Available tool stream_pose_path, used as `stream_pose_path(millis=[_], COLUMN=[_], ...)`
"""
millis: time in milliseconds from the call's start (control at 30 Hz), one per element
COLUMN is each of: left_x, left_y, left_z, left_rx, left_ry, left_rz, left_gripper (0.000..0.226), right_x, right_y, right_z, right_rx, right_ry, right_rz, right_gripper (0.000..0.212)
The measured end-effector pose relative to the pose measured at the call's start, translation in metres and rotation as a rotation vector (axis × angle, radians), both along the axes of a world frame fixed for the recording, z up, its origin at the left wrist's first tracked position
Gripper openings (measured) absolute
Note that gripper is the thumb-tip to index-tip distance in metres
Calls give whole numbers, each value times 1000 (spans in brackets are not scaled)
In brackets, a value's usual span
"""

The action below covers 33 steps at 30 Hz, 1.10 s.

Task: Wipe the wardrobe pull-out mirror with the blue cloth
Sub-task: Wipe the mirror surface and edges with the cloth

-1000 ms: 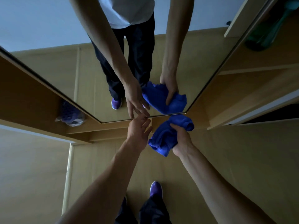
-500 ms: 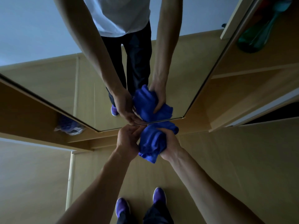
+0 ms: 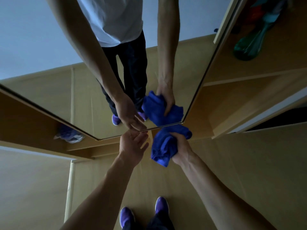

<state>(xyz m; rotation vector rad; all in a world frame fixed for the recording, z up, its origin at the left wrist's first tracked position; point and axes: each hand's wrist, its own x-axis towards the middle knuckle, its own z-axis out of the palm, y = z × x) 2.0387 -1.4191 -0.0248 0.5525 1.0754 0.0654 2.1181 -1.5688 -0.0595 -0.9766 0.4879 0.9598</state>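
The pull-out mirror (image 3: 79,100) fills the upper middle of the head view, its thin bottom edge running just above my hands and reflecting my arms, legs and the cloth. My right hand (image 3: 180,147) grips the bunched blue cloth (image 3: 163,146), whose top corner touches the mirror's lower right corner. My left hand (image 3: 132,144) is open with fingers spread, its fingertips at the mirror's bottom edge, a small gap apart from the cloth.
Wooden wardrobe shelves flank the mirror. A green glass vase (image 3: 249,47) lies on the right shelf and a bundled purple-and-white item (image 3: 69,135) sits on the left shelf. My purple shoes (image 3: 127,219) stand on the wooden floor (image 3: 249,171) below.
My left hand has let go of the cloth and opened, and the two hands have drawn apart. The cloth, in my right hand, has shifted right toward the mirror's lower corner.
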Motion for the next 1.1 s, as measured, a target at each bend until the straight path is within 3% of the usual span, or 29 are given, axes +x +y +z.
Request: stream_pose_path(millis=[233,367,667,767,867,1000,1100], left_x=[-6,-5,-4,-6,-10,-9,-9], left_y=[5,6,7,9,13,18,17], left_z=[-5,-8,-12,-13,-13,-15,-17], left_rx=[-48,-22,-19,-116,-200,-120,-37], left_ry=[-47,-10,-32,-103,-171,-75,-16], left_rz=[-40,-43,-45,-57,-93,-107,-159], left_gripper=[34,45,36,31,25,30,30], right_x=[-22,-3,-9,-28,-39,-34,-15], right_y=[27,4,14,34,51,42,18], right_z=[-1,2,6,5,4,7,8], right_rx=[53,67,-53,-46,-4,72,-63], right_ry=[34,31,-12,-19,-8,15,-13], right_rz=[25,-126,-132,-66,-48,-72,-134], right_gripper=[24,26,36,45,38,36,35])
